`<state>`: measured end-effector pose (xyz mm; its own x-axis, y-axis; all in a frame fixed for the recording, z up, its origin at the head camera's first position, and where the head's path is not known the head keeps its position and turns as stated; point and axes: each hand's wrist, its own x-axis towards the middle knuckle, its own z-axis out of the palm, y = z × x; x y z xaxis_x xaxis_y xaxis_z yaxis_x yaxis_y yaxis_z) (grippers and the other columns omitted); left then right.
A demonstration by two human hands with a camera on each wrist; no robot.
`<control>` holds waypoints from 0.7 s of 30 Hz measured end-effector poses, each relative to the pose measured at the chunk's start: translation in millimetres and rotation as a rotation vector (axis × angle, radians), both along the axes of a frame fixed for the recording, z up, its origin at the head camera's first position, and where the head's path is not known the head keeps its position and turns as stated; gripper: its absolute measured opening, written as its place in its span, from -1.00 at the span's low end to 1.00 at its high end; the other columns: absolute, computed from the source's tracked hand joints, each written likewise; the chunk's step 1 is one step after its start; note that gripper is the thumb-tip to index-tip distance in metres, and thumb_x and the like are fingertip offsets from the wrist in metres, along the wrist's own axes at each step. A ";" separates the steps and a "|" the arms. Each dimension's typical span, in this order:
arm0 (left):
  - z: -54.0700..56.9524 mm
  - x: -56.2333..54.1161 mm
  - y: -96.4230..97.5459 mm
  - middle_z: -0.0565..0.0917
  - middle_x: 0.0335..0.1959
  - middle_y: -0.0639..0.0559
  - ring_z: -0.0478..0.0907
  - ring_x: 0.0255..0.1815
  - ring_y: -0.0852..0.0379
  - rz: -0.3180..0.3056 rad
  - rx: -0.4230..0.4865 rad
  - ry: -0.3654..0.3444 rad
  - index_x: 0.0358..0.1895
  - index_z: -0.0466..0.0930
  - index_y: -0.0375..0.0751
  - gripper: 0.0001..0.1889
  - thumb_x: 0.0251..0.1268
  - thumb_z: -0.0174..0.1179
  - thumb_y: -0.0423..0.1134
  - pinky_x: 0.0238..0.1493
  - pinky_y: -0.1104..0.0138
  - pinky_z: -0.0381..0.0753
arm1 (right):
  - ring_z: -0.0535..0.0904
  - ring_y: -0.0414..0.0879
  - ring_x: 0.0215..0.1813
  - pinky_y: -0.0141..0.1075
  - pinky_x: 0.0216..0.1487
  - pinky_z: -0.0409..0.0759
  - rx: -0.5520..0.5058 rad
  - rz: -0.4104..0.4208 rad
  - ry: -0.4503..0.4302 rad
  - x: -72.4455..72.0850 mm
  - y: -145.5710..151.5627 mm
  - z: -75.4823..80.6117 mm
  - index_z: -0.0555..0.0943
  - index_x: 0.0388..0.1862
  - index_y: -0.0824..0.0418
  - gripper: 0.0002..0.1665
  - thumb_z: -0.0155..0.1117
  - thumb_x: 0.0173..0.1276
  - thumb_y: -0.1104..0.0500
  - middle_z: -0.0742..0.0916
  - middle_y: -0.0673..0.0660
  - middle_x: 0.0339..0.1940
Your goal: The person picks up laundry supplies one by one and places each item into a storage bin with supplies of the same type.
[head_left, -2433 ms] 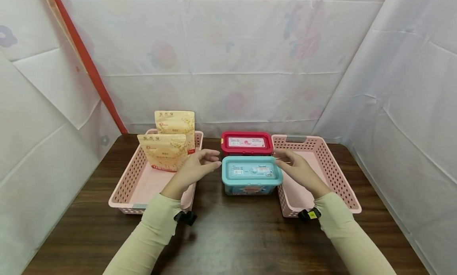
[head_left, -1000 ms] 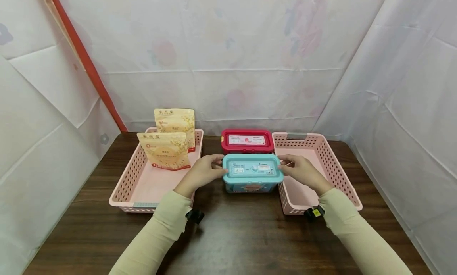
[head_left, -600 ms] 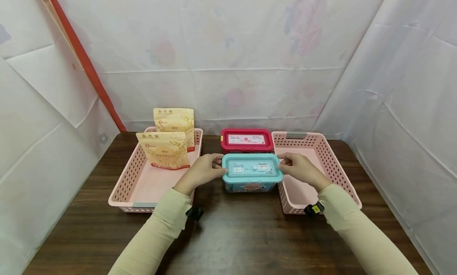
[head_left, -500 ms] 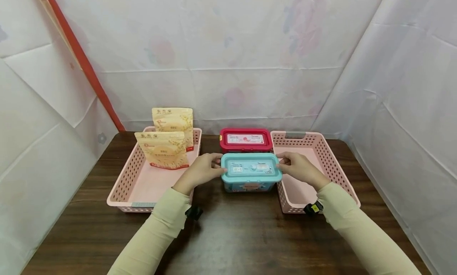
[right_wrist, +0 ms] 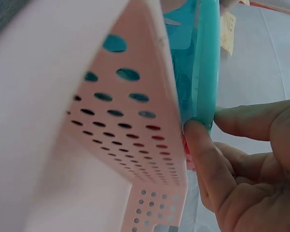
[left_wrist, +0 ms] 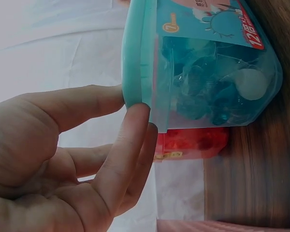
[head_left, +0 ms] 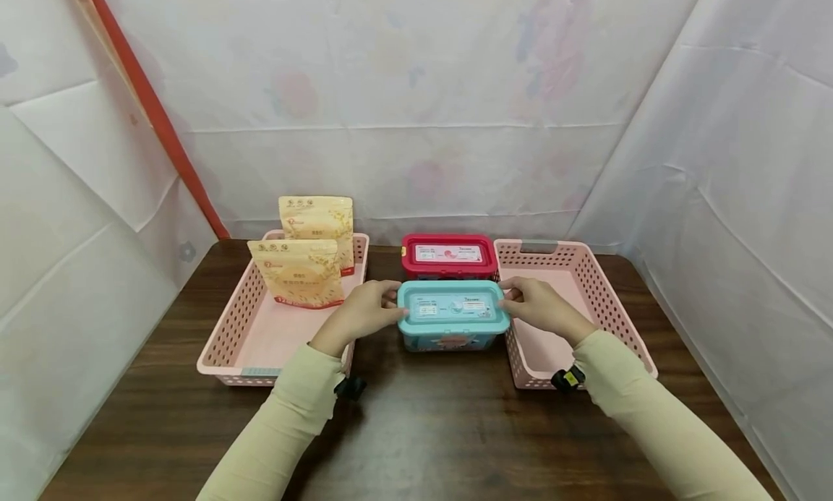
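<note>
A teal-lidded tub of laundry pods (head_left: pixel 453 307) sits between two pink baskets; in the left wrist view blue and white capsules show through its clear wall. My left hand (head_left: pixel 364 313) pinches the left end of the lid's rim, thumb on top and fingers underneath. At the opposite end my right hand (head_left: pixel 543 309) has the rim between thumb and fingers, right beside the basket wall in the right wrist view. Behind this tub stands a similar one with a red lid (head_left: pixel 449 255).
The left pink basket (head_left: pixel 224 342) holds two upright yellow pouches, a front pouch (head_left: pixel 299 273) and a rear pouch (head_left: pixel 319 223). Close on the tub's right is the right pink basket (head_left: pixel 608 306). A white printed cloth (head_left: pixel 416 110) hangs behind the dark wooden table (head_left: pixel 416 429).
Both hands have closed in from beside the teal-lidded tub and taken hold of its lid rim. Over the last half second the tub has shifted slightly left with them.
</note>
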<state>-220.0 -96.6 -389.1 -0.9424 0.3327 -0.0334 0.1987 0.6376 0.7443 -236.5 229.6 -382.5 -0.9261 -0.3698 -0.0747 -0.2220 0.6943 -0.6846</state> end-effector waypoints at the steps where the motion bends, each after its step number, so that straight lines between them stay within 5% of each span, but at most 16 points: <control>1: 0.9 0.7 -1.4 0.66 -0.02 -0.20 0.64 -0.04 -0.03 -0.001 0.005 -0.004 0.32 0.46 -0.46 -0.40 0.30 0.38 -0.22 -0.07 0.16 0.67 | 0.65 -0.06 -0.21 -0.19 -0.18 0.66 0.002 0.005 0.001 0.2 -1.1 0.6 0.48 0.28 0.50 -0.51 0.23 0.48 0.25 0.70 0.21 -0.20; 14: 3.0 6.7 -17.6 0.65 0.01 -0.23 0.62 -0.02 -0.05 -0.001 0.018 -0.047 0.34 0.42 -0.47 -0.40 0.32 0.36 -0.25 -0.08 0.17 0.68 | 0.60 -0.07 -0.24 -0.24 -0.22 0.63 -0.051 0.038 -0.045 2.0 -13.2 0.5 0.47 0.25 0.52 -0.50 0.26 0.44 0.25 0.66 0.21 -0.20; 21: 6.0 9.9 -21.9 0.64 0.01 -0.26 0.62 -0.04 -0.07 -0.002 0.048 -0.055 0.33 0.42 -0.49 -0.41 0.31 0.36 -0.28 -0.12 0.19 0.69 | 0.64 -0.04 -0.21 0.01 -0.09 0.69 -0.102 0.037 -0.094 2.6 -16.9 -0.5 0.43 0.30 0.51 -0.46 0.26 0.47 0.24 0.66 0.23 -0.17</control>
<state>-210.1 -118.5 -383.1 -0.9391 0.3367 -0.0693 0.1576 0.6008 0.7837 -233.9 212.6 -383.0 -0.9025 -0.4135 -0.1204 -0.1777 0.6122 -0.7705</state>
